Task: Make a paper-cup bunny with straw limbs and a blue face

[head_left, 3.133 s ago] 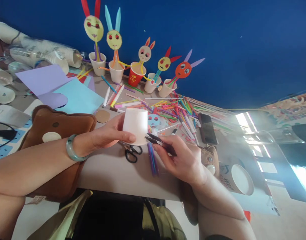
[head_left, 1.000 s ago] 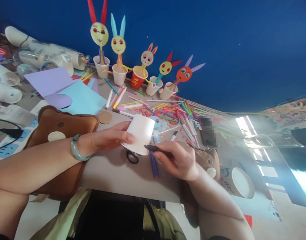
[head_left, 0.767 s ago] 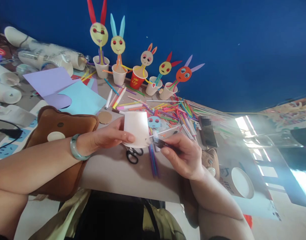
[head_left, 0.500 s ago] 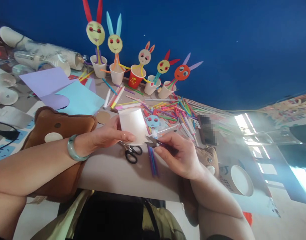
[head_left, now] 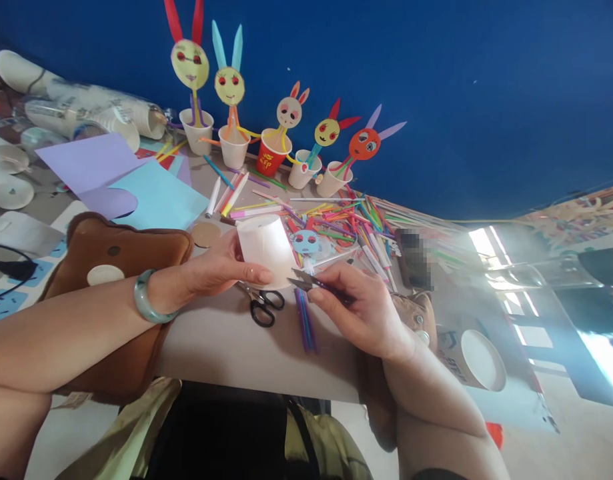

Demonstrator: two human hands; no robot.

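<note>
Tilted on its side, a white paper cup point(head_left: 266, 247) is gripped by my left hand point(head_left: 221, 265), thumb along its lower side. My right hand point(head_left: 363, 307) is closed around small dark thread snips point(head_left: 311, 283). Their blades stand apart, with the tips right by the cup's lower right edge; whether they touch it I cannot tell. Below the cup lie black-handled scissors point(head_left: 266, 309), their blades partly hidden by my left hand and the cup. Blue and purple pipe cleaners point(head_left: 306, 322) rest on the table beside them.
Paper cups with rabbit-faced figures point(head_left: 273, 152) line the blue wall. Markers and pipe cleaners point(head_left: 336, 223) cover the table's far part. A brown cushion point(head_left: 131, 243) lies under my left forearm, near purple and light-blue paper point(head_left: 159, 193). At right stands a paper tub point(head_left: 481, 360).
The cup has turned slightly in my left hand, so its top edge looks more rounded. My right hand and the snips have barely moved.
</note>
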